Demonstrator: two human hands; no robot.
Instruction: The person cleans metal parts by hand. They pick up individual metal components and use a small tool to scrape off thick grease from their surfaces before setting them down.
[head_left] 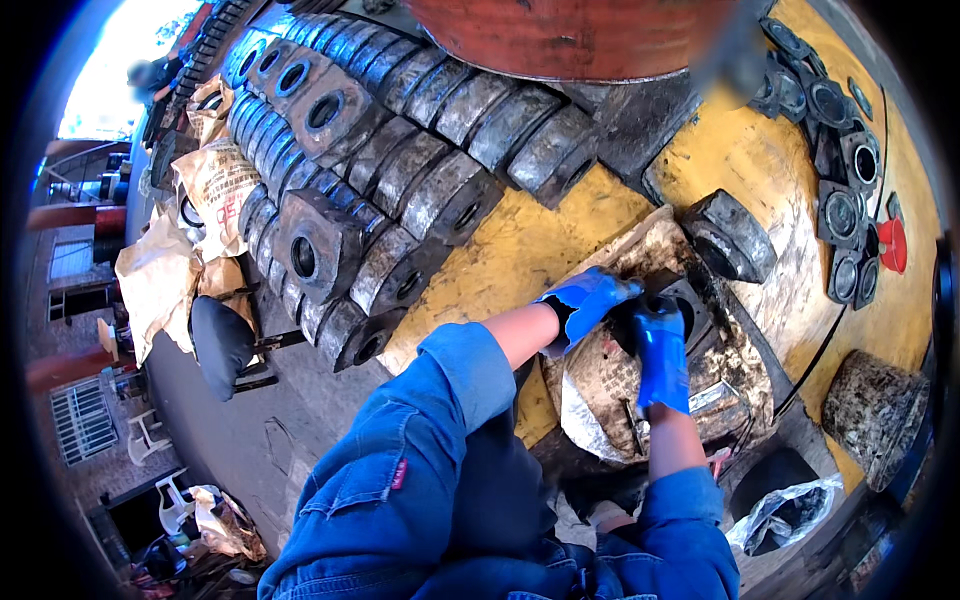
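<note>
My left hand, in a blue glove, reaches in from the left over a greasy, stained work surface. Its fingers are pressed together at the near-left side of a dark metal block; what they pinch, if anything, is hidden. Also blue-gloved, my right hand comes up from below and curls its blackened fingers onto that block, around its round opening. Just beyond, a thick dark metal block with a bore lies on its side.
Rows of similar metal blocks fill the left and far side, a few lying on top. A red drum stands behind. Flat ringed parts and a red dish lie right. Nearer are a grimy cylinder and a lined bucket.
</note>
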